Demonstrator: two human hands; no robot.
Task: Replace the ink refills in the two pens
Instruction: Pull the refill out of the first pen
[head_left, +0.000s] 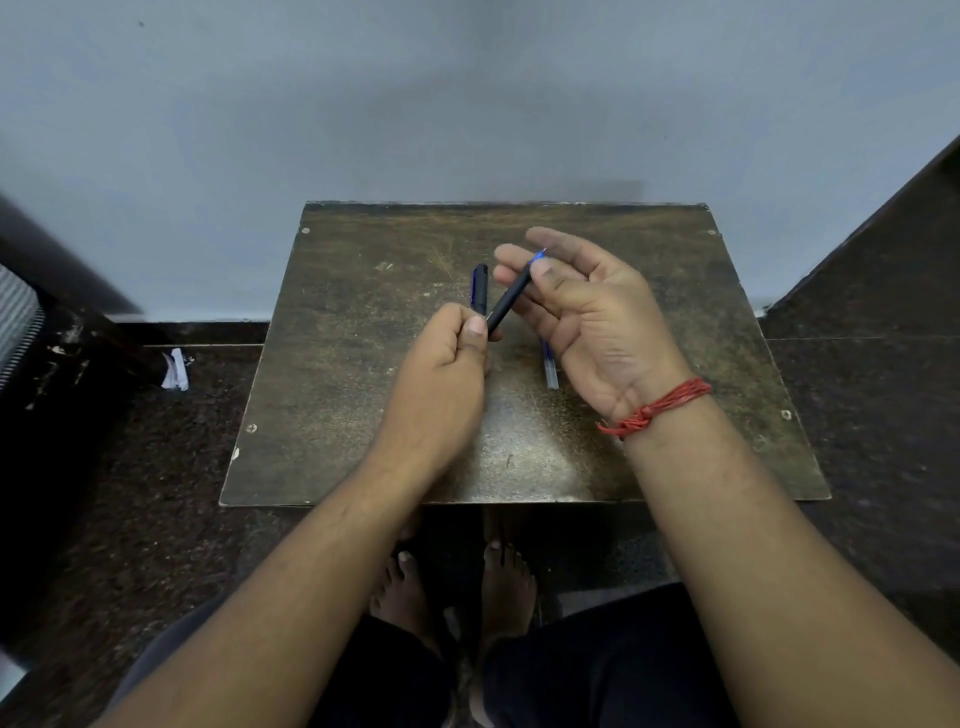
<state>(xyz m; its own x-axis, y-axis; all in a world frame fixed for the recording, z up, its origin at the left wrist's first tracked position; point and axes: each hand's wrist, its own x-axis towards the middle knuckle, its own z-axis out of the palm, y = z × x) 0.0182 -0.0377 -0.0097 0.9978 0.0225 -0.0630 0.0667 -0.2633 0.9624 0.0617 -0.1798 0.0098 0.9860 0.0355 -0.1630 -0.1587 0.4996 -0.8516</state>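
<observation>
both hands (519, 322) hold a black pen (506, 306); spare refill (549, 366) beneath right hand (587, 317).

Above the middle of the worn tabletop (363, 395), the left hand (441, 364) pinches the lower end of a black pen barrel (506, 304). The right hand (587, 317) grips its upper end, where a blue tip shows. A second pen (479, 286) and a clear refill (549, 366) lie beneath the hands on the tabletop.

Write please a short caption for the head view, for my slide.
Both hands, left hand and right hand, hold a black pen over a worn table.
</observation>
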